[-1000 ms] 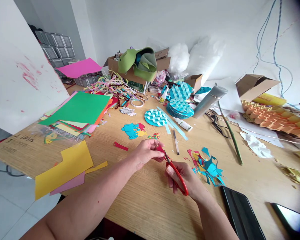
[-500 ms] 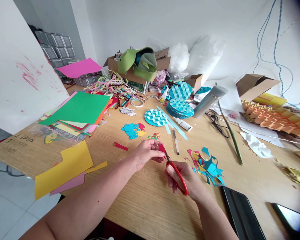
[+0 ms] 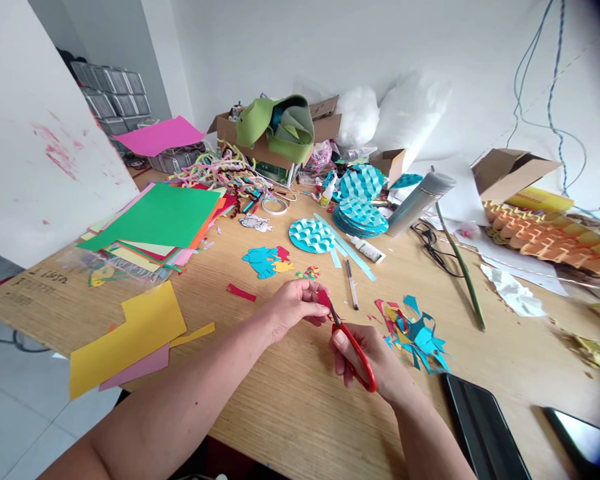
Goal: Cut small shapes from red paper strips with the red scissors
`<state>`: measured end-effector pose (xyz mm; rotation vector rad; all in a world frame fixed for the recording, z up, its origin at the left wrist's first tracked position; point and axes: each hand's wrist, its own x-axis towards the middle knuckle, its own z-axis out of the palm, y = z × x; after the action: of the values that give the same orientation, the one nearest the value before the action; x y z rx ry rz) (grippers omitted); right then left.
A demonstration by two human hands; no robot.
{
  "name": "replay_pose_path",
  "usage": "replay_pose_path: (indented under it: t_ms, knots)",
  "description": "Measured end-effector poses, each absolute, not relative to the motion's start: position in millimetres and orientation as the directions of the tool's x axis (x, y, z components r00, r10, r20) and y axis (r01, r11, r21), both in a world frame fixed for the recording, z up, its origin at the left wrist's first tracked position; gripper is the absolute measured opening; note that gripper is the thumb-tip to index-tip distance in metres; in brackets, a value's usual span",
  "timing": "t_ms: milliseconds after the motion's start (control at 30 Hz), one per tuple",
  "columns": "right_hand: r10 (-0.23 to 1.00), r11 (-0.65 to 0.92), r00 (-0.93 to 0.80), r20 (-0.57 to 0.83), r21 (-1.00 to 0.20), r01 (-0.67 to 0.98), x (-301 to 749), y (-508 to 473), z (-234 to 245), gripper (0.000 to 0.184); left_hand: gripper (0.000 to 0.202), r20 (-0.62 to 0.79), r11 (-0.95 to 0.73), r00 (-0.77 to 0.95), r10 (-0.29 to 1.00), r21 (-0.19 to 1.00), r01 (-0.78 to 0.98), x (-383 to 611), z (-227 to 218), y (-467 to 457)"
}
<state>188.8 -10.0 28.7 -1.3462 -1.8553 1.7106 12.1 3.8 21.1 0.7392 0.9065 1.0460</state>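
My left hand (image 3: 293, 305) pinches a small red paper piece (image 3: 323, 297) above the wooden table (image 3: 290, 400). My right hand (image 3: 373, 360) grips red-handled scissors (image 3: 353, 350), fingers through the loops, and the blades meet the red piece. Just right of the scissors lies a heap of blue, red and yellow paper scraps (image 3: 415, 330). A blue paper cutout with red and yellow bits (image 3: 265, 260) lies beyond my left hand.
A stack of coloured paper sheets (image 3: 155, 223) lies at the left, a yellow sheet (image 3: 130, 333) near the front edge. Blue scalloped paper discs (image 3: 313, 235), a pen (image 3: 351, 283), a glue tube (image 3: 367, 248), a grey bottle (image 3: 417, 200) and cardboard boxes sit farther back. A dark tablet (image 3: 480, 427) lies at the front right.
Both hands stay almost in place. The red piece has turned slightly in my left fingers against the scissor blades.
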Motion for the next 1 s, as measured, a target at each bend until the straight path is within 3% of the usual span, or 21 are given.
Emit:
replay_pose_path:
  t_ms: [1000]
  knots:
    - [0.765,-0.132,-0.532,-0.362,-0.897,0.422,188.6,-10.4,27.4,0.049,0.041,-0.245,0.32,0.224,0.943,0.853,-0.413,12.0,17.3,5.4]
